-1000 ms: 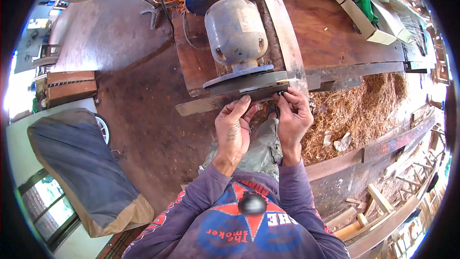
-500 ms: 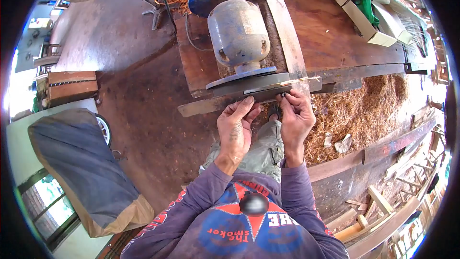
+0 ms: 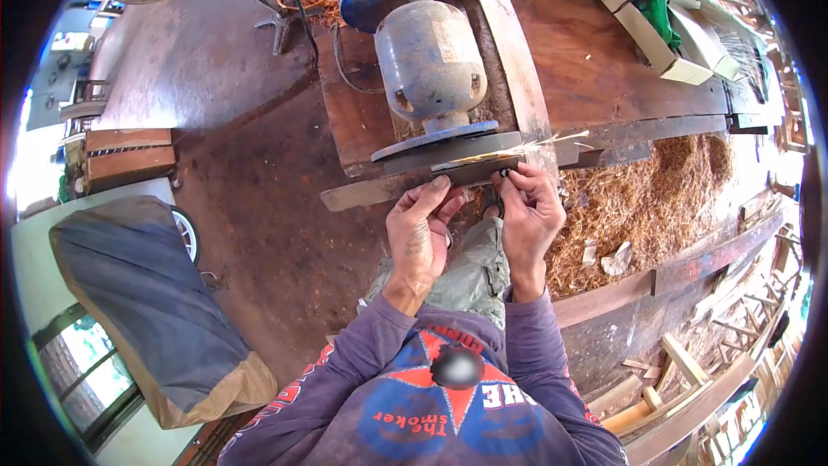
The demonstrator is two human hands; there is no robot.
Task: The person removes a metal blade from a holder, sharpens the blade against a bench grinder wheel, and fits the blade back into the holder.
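A bench grinder [image 3: 429, 60] with a grey-blue motor housing stands on the wooden bench, its near grinding wheel [image 3: 414, 158] facing me. My left hand [image 3: 418, 224] pinches the left end of a dark flat metal blade [image 3: 473, 173] between thumb and fingers. At the blade's right end, my right hand [image 3: 530, 211] grips it, close to a small black knob-like piece [image 3: 504, 173]. The blade's far edge lies against the wheel, and bright sparks [image 3: 517, 150] stream off to the right. My fingers cover both ends of the blade.
Wood shavings [image 3: 638, 207] are heaped right of the bench [image 3: 595, 60]. A wooden board [image 3: 366, 193] juts out left under the wheel. An open cardboard box [image 3: 647, 39] with green cloth sits on the bench. A dark-covered bulky object [image 3: 155, 311] stands at left.
Both hands have shifted slightly left with the blade along the wheel. The spark stream is longer and starts farther left.
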